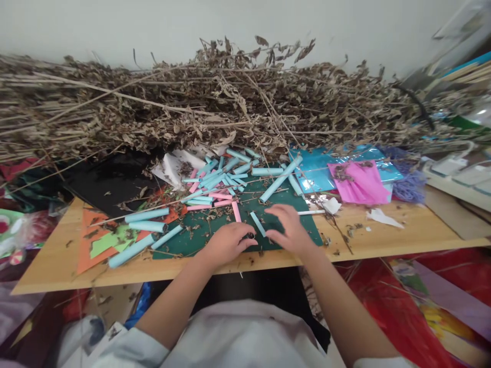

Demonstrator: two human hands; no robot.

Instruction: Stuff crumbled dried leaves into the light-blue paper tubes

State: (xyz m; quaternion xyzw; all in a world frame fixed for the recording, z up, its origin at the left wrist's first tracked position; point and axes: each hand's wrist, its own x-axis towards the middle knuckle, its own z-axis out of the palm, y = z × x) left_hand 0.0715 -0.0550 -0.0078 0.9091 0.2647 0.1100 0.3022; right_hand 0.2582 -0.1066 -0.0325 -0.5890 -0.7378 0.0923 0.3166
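My left hand [226, 241] rests on the dark green cutting mat [199, 232], fingers curled near a small dark object at its fingertips; what it grips is unclear. My right hand [288, 228] lies flat, fingers spread, on the mat beside a short light-blue paper tube [258, 224] lying between the two hands. Several rolled light-blue and pink paper tubes [215, 184] are scattered over the mat behind the hands. A long blue tube [280, 179] lies diagonally to the right.
A large heap of dry brown stalks and leaves [215, 102] fills the back of the wooden board [402, 230]. Orange and green paper scraps [95, 240] lie left; pink paper [358, 181] and shiny blue sheets [318, 168] lie right. Red material lies below.
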